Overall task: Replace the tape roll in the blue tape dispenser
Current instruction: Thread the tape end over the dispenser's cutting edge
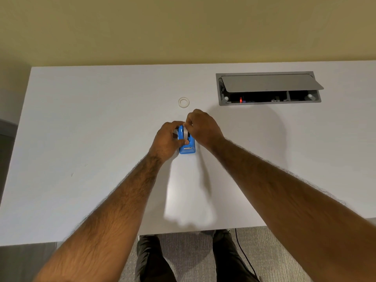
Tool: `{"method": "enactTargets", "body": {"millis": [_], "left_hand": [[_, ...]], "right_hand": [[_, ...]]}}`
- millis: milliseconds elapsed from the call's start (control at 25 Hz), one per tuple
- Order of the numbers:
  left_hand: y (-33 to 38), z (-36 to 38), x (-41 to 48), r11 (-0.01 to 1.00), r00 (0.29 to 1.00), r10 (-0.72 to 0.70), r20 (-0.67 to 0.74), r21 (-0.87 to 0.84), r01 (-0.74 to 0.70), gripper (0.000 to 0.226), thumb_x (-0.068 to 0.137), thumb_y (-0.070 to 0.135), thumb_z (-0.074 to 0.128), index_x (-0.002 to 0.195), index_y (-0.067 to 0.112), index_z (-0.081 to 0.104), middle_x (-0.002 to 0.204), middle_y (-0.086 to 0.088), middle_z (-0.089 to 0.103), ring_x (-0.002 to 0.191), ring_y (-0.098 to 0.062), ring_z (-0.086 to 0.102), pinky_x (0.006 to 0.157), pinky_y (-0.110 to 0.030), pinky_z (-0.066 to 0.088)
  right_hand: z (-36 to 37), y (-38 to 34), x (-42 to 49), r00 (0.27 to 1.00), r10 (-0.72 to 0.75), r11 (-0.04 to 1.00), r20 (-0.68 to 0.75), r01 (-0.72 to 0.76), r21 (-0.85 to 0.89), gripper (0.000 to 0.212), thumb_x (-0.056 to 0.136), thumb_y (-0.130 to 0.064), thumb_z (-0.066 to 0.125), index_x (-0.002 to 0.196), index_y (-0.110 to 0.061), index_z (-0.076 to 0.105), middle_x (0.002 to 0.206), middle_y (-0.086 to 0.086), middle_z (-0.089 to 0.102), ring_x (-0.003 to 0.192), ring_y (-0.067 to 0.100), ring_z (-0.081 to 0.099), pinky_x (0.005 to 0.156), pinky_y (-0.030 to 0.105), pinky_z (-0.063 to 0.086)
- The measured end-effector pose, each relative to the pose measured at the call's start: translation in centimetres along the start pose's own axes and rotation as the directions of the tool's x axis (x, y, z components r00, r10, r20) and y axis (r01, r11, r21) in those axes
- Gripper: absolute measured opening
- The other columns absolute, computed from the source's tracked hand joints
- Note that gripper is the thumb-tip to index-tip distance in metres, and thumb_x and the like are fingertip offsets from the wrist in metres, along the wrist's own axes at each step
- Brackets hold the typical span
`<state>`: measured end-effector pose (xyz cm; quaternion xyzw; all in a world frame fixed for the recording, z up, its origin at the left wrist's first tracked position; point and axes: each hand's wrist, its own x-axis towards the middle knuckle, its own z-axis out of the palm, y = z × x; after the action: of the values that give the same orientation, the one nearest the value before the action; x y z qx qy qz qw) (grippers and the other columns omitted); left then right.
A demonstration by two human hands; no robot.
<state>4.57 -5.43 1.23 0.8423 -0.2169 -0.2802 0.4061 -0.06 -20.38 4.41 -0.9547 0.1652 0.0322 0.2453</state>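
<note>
Gripping blue dispenser (pixel 187 144): left hand (pixel 167 139); right hand (pixel 203 128) pinching its tape roll (pixel 185 133).

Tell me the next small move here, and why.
Probably press the tape roll fully down into the blue dispenser. The right hand pinches the roll at its top while the left hand steadies the dispenser; another ring of tape lies apart on the table.

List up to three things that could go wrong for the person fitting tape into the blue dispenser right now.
The left hand covers the blue dispenser, so the roll in it may seat crooked unseen. The right hand pinches near the roll and could stick to the tape. The loose ring beyond could be knocked.
</note>
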Motion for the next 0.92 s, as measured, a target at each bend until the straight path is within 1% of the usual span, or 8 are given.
{"method": "enactTargets", "body": {"millis": [80, 160, 280, 360, 480, 520, 680, 920], "left_hand": [[-0.27, -0.13, -0.04, 0.999, 1.0, 0.014, 0.013, -0.029, -0.014, 0.06, 0.073, 0.029, 0.087, 0.128, 0.024, 0.062, 0.114, 0.007, 0.06, 0.096, -0.012, 0.062, 0.078, -0.01, 0.044], [-0.52, -0.1, -0.03, 1.0, 1.0, 0.02, -0.015, -0.021, -0.021, 0.054, 0.077, 0.033, 0.084, 0.126, 0.026, 0.063, 0.112, 0.01, 0.061, 0.095, -0.009, 0.061, 0.077, -0.006, 0.043], [-0.6, 0.23, 0.2, 1.0, 0.998, 0.0, -0.059, -0.02, -0.001, 0.041, 0.081, 0.032, 0.081, 0.119, 0.029, 0.065, 0.109, 0.01, 0.062, 0.094, -0.009, 0.062, 0.078, -0.01, 0.044], [-0.61, 0.39, 0.28, 1.0, 0.998, -0.004, -0.058, -0.014, 0.003, 0.04, 0.08, 0.031, 0.081, 0.117, 0.031, 0.066, 0.106, 0.011, 0.061, 0.091, -0.01, 0.062, 0.077, -0.01, 0.042], [-0.57, 0.36, 0.23, 1.0, 0.998, 0.014, -0.061, -0.012, -0.015, 0.037, 0.079, 0.03, 0.081, 0.11, 0.039, 0.063, 0.103, 0.013, 0.061, 0.091, -0.011, 0.062, 0.081, -0.017, 0.044], [-0.55, 0.38, 0.2, 1.0, 0.998, 0.017, -0.062, -0.013, -0.018, 0.038, 0.078, 0.029, 0.081, 0.11, 0.039, 0.063, 0.103, 0.013, 0.061, 0.092, -0.012, 0.062, 0.082, -0.018, 0.045], [-0.41, 0.47, 0.1, 1.0, 0.997, 0.02, -0.07, -0.003, -0.02, 0.043, 0.077, 0.024, 0.083, 0.116, 0.025, 0.067, 0.106, 0.007, 0.062, 0.095, -0.015, 0.061, 0.083, -0.02, 0.046], [0.27, 0.18, -0.26, 1.0, 0.997, 0.025, -0.071, -0.001, -0.026, 0.043, 0.077, 0.02, 0.083, 0.115, 0.023, 0.066, 0.107, 0.006, 0.062, 0.096, -0.016, 0.062, 0.088, -0.028, 0.052]], "right_hand": [[0.02, 0.02, -0.13, 1.0, -0.003, 1.0, -0.006, 0.003, 0.002, 0.022, 0.094, -0.027, 0.054, 0.086, -0.008, 0.063, 0.086, 0.008, 0.061, 0.075, 0.019, 0.059, 0.073, 0.036, 0.055], [0.09, 0.06, -0.18, 1.0, 0.0, 1.0, -0.01, 0.001, 0.004, 0.021, 0.093, -0.027, 0.054, 0.085, -0.009, 0.062, 0.086, 0.007, 0.061, 0.074, 0.018, 0.058, 0.071, 0.036, 0.055], [0.21, 0.01, -0.22, 1.0, 0.004, 1.0, -0.008, -0.004, 0.004, 0.02, 0.092, -0.028, 0.056, 0.086, -0.01, 0.062, 0.086, 0.007, 0.06, 0.074, 0.017, 0.057, 0.07, 0.032, 0.053], [0.19, -0.04, -0.12, 1.0, 0.009, 1.0, -0.006, -0.009, 0.004, 0.018, 0.092, -0.027, 0.057, 0.086, -0.01, 0.063, 0.085, 0.006, 0.06, 0.073, 0.016, 0.056, 0.069, 0.029, 0.05], [-0.01, -0.22, 0.15, 1.0, 0.013, 1.0, 0.012, -0.013, -0.005, 0.017, 0.091, -0.024, 0.058, 0.086, -0.009, 0.063, 0.081, 0.004, 0.055, 0.072, 0.016, 0.055, 0.069, 0.03, 0.05], [-0.08, -0.25, 0.2, 1.0, 0.013, 1.0, 0.018, -0.013, -0.007, 0.017, 0.091, -0.023, 0.058, 0.085, -0.008, 0.063, 0.08, 0.004, 0.054, 0.073, 0.017, 0.056, 0.069, 0.03, 0.05], [-0.1, -0.27, 0.31, 1.0, 0.02, 1.0, 0.021, -0.02, -0.008, 0.016, 0.093, -0.021, 0.057, 0.087, -0.007, 0.063, 0.081, 0.004, 0.055, 0.073, 0.016, 0.055, 0.069, 0.027, 0.048], [-0.05, -0.02, 0.13, 1.0, -0.001, 1.0, 0.03, 0.001, 0.017, 0.016, 0.091, -0.022, 0.059, 0.081, -0.009, 0.06, 0.081, 0.005, 0.057, 0.072, 0.016, 0.055, 0.068, 0.029, 0.05]]}}
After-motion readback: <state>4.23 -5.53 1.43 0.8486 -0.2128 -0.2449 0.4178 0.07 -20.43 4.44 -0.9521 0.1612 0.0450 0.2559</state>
